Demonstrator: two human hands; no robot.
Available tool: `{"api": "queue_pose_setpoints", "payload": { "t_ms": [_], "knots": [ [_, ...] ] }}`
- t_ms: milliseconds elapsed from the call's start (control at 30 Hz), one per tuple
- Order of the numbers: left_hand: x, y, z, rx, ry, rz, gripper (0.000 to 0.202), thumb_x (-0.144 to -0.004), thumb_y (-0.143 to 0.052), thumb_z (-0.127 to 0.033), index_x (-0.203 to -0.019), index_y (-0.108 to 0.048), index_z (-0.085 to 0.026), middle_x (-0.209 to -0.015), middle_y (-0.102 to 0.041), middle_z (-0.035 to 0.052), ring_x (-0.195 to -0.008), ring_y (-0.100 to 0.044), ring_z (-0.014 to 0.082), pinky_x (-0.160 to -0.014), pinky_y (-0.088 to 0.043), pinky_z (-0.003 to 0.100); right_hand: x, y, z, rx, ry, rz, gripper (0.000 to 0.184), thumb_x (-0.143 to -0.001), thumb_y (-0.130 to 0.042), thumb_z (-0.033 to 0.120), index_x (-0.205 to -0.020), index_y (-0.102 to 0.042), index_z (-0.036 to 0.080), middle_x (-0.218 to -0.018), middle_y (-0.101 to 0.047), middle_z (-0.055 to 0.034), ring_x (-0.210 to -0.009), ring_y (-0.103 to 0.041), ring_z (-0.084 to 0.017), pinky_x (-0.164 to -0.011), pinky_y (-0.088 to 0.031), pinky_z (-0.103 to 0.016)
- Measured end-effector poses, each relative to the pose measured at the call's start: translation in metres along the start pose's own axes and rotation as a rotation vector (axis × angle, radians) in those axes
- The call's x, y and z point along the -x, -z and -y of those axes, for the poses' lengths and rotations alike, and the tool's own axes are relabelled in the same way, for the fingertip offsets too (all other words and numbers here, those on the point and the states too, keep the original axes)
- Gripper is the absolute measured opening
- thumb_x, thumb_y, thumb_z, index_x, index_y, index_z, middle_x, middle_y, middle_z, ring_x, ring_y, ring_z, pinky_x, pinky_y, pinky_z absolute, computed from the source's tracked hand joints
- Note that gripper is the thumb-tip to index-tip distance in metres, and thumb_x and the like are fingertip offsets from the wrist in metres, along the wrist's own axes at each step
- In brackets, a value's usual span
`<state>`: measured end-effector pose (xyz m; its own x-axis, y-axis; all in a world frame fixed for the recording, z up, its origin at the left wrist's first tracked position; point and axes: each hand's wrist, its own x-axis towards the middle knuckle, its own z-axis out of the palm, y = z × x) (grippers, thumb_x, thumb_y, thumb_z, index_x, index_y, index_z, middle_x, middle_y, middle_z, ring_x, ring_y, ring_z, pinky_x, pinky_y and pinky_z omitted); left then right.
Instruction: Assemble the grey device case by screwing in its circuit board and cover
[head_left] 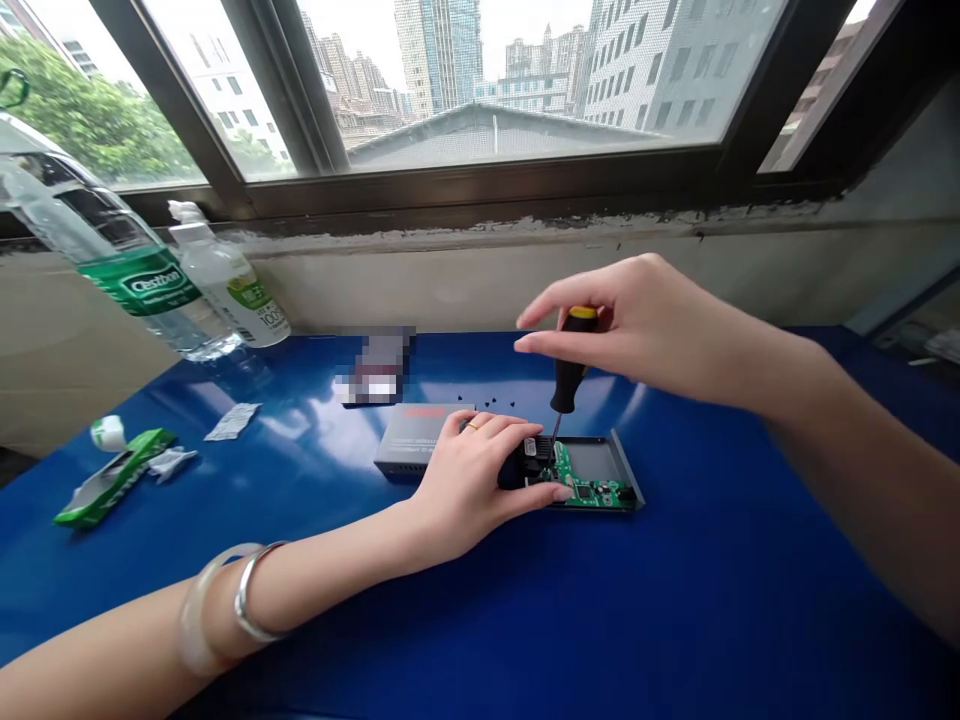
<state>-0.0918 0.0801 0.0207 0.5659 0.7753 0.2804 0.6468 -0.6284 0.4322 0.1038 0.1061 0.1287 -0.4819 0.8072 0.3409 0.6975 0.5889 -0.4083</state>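
Observation:
A black screwdriver with a yellow-ended handle stands nearly upright, its tip down on an open metal tray. My right hand has its rear fingers around the top of the handle, while thumb and forefinger stick out apart. In the tray lies a green circuit board beside a black finned block. My left hand grips the tray's left part, thumb on the near edge and fingers over the far side. Behind that hand is a grey metal cover, partly hidden. Exactly where the tip touches is hard to see.
Several tiny dark screws lie behind the tray on the blue table. A blurred dark item is at the back. Leftward are a large water bottle, a smaller bottle, a green wrapper and a white packet.

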Motion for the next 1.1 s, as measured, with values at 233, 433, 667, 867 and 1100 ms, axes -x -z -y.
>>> {"api": "queue_pose_setpoints", "payload": {
  "t_ms": [233, 433, 667, 867, 1100],
  "knots": [
    [-0.008, 0.008, -0.013, 0.296, 0.050, -0.217, 0.022, -0.074, -0.075, -0.035, -0.087, -0.064, -0.022, -0.090, -0.073, -0.0001, -0.090, -0.065, 0.0204, -0.087, -0.044, 0.039, 0.006, -0.008, 0.022, 0.222, 0.044, -0.029, 0.060, -0.091, -0.033, 0.063, -0.053, -0.041, 0.018, -0.045, -0.041, 0.0012, -0.040, -0.032, -0.008, -0.044, -0.023, -0.028],
    [-0.013, 0.005, -0.016, 0.334, 0.067, -0.261, 0.015, -0.074, -0.074, -0.032, -0.074, -0.064, -0.021, -0.077, -0.072, -0.0018, -0.079, -0.064, 0.0186, -0.083, -0.047, 0.038, 0.010, -0.002, 0.021, 0.218, 0.029, 0.066, 0.051, -0.090, -0.035, 0.062, -0.078, -0.061, 0.021, -0.056, -0.056, 0.0006, -0.043, -0.043, -0.010, -0.041, -0.026, -0.026],
    [-0.013, 0.002, -0.013, 0.319, -0.026, -0.251, 0.010, -0.080, -0.068, -0.028, -0.074, -0.065, -0.020, -0.073, -0.071, -0.0023, -0.070, -0.061, 0.0152, -0.084, -0.043, 0.035, 0.017, 0.013, 0.013, -0.111, 0.144, 0.265, 0.057, -0.087, -0.052, 0.032, -0.142, -0.036, 0.029, -0.141, -0.047, -0.0034, -0.102, -0.062, -0.019, -0.063, -0.050, -0.023],
    [-0.013, 0.004, -0.006, 0.252, -0.052, -0.143, 0.011, -0.084, -0.065, -0.032, -0.087, -0.063, -0.021, -0.089, -0.073, -0.0005, -0.086, -0.064, 0.0174, -0.089, -0.038, 0.035, 0.008, 0.013, 0.016, -0.078, 0.119, 0.184, 0.022, -0.087, -0.057, 0.034, -0.098, -0.069, 0.020, -0.083, -0.068, -0.0008, -0.066, -0.058, -0.010, -0.056, -0.041, -0.023],
    [-0.008, 0.007, 0.003, -0.016, -0.101, 0.107, 0.059, -0.068, -0.072, -0.056, -0.114, -0.056, -0.021, -0.110, -0.068, 0.0080, -0.107, -0.061, 0.0260, -0.103, -0.027, 0.046, 0.008, 0.005, 0.018, 0.163, 0.080, 0.142, 0.033, -0.094, -0.038, 0.040, -0.103, -0.064, 0.022, -0.105, -0.064, -0.0045, -0.093, -0.059, -0.020, -0.070, -0.042, -0.029]
  ]
}}
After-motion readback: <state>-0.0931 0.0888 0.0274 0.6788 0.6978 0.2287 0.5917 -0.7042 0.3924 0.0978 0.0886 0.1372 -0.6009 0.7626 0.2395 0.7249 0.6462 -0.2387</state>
